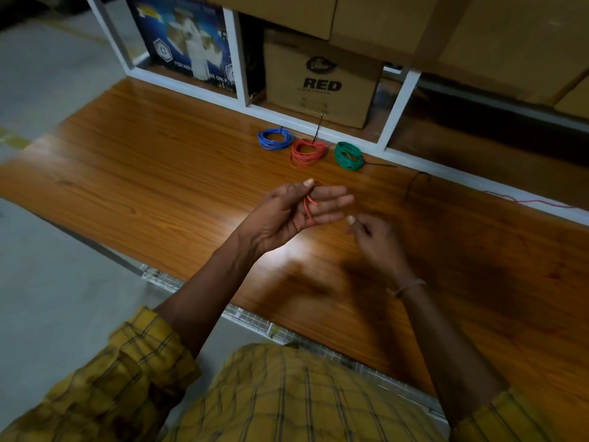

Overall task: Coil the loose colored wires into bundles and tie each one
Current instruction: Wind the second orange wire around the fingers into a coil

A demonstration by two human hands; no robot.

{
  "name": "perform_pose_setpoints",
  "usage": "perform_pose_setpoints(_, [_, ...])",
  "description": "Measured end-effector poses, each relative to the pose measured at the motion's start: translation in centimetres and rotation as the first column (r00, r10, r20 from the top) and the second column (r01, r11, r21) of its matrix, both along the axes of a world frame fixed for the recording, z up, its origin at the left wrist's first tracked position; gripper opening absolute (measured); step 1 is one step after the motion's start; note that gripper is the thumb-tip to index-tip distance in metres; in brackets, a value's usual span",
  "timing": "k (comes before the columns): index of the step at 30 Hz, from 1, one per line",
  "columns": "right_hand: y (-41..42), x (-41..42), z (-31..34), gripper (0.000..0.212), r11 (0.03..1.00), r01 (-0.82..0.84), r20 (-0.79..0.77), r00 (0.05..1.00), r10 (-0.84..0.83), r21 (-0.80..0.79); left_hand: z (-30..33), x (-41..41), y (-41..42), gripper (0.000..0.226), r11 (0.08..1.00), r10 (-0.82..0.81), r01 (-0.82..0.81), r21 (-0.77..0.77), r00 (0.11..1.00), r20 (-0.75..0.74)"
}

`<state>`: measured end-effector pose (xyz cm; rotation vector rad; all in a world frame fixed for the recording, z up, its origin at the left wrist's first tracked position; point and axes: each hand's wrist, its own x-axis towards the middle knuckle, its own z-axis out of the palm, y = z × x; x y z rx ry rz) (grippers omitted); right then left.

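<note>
My left hand (293, 208) is raised over the wooden table, fingers straight, with a red wire (309, 207) looped round them and pinned by the thumb. My right hand (376, 240) is just to its right, blurred, its thumb and fingers curled as if pinching the wire, though no wire shows there. A loose red wire (529, 200) trails along the far right edge of the table. Three coiled bundles lie at the back: blue (275, 138), red (307, 152) and green (349, 156).
The wooden table (159, 173) backs onto a white shelf frame (398, 106) holding a cardboard box marked RED (322, 81) and a blue printed box (188, 39). A black tie (417, 183) lies right of the green coil. Grey floor lies to the left.
</note>
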<state>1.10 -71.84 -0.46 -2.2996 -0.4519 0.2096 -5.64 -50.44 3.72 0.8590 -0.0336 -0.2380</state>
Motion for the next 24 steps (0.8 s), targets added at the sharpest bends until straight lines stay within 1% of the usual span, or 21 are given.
perform_pose_setpoints(1, [0.3,-0.6,-0.2,0.028,0.999,-0.048,0.0,0.999,0.048,-0.026,0.0,0.3,0.1,0.042,1.0,0.016,-0.016,-0.008,1.0,0.024])
perform_pose_setpoints(3, [0.8,-2.0,-0.4,0.025,0.978,-0.164,-0.02,0.987,0.162,-0.129,-0.1,1.0,0.4,0.033,0.997,0.082,-0.082,-0.006,0.995,0.056])
perform_pose_setpoints(5, [1.0,-3.4,-0.2,0.025,0.936,-0.285,-0.037,0.958,0.284,-0.207,0.1,1.9,0.8,0.043,0.989,0.147,-0.147,0.003,0.986,0.074])
perform_pose_setpoints(7, [1.1,-4.7,0.8,0.025,0.894,-0.39,-0.064,0.92,0.386,-0.22,0.4,2.4,0.9,0.047,0.98,0.194,-0.197,0.037,0.978,0.079])
perform_pose_setpoints(9, [1.3,-5.6,2.4,0.025,0.866,-0.451,-0.078,0.892,0.445,-0.217,0.4,2.4,0.7,0.046,0.968,0.207,-0.213,0.131,0.977,0.058])
perform_pose_setpoints(12, [1.2,-5.8,4.7,0.022,0.812,-0.518,-0.052,0.849,0.525,-0.27,-0.6,2.4,0.1,0.041,0.914,0.216,-0.211,0.346,0.976,0.024])
perform_pose_setpoints(13, [1.1,-5.6,5.6,0.02,0.802,-0.534,-0.045,0.838,0.543,-0.266,-0.9,2.3,0.1,0.036,0.867,0.198,-0.197,0.459,0.979,0.046])
perform_pose_setpoints(14, [0.9,-5.2,6.4,0.016,0.805,-0.542,-0.047,0.835,0.548,-0.241,-1.2,2.2,0.1,0.035,0.773,0.147,-0.171,0.61,0.985,0.089])
perform_pose_setpoints(15, [0.6,-4.8,7.3,0.011,0.819,-0.541,-0.058,0.839,0.541,-0.19,-1.4,2.0,0.2,0.036,0.635,0.059,-0.141,0.76,0.989,0.134])
perform_pose_setpoints(16, [0.3,-4.4,8.4,0.007,0.843,-0.527,-0.083,0.849,0.521,-0.105,-1.6,1.8,0.2,0.039,0.499,-0.035,-0.125,0.858,0.986,0.164])
perform_pose_setpoints(17, [-0.1,-4.0,9.5,0.007,0.866,-0.499,-0.118,0.86,0.496,0.001,-1.8,1.6,0.3,0.041,0.407,-0.1,-0.123,0.905,0.979,0.178])
perform_pose_setpoints(18, [-0.5,-3.5,10.6,0.01,0.881,-0.459,-0.145,0.869,0.472,0.116,-2.0,1.3,0.3,0.041,0.402,-0.141,-0.095,0.911,0.976,0.164])
perform_pose_setpoints(19, [-1.0,-3.1,11.6,0.014,0.884,-0.408,-0.161,0.88,0.448,0.229,-2.0,0.9,0.2,0.04,0.469,-0.161,-0.047,0.882,0.977,0.138])
perform_pose_setpoints(20, [-1.4,-2.4,12.2,0.019,0.876,-0.355,-0.167,0.891,0.423,0.325,-1.8,0.5,0.0,0.037,0.558,-0.168,-0.002,0.83,0.979,0.116])
perform_pose_setpoints(21, [-1.7,-1.8,12.5,0.022,0.868,-0.306,-0.167,0.904,0.394,0.391,-1.5,0.0,0.0,0.033,0.639,-0.171,0.043,0.768,0.981,0.088])
perform_pose_setpoints(22, [-1.8,-1.1,12.4,0.023,0.866,-0.256,-0.167,0.92,0.354,0.428,-1.1,-0.4,-0.1,0.032,0.695,-0.178,0.082,0.714,0.982,0.06])
perform_pose_setpoints(24, [-1.8,0.1,11.6,0.023,0.872,-0.158,-0.17,0.95,0.263,0.464,-0.3,-1.3,-0.4,0.038,0.758,-0.193,0.111,0.643,0.979,0.058])
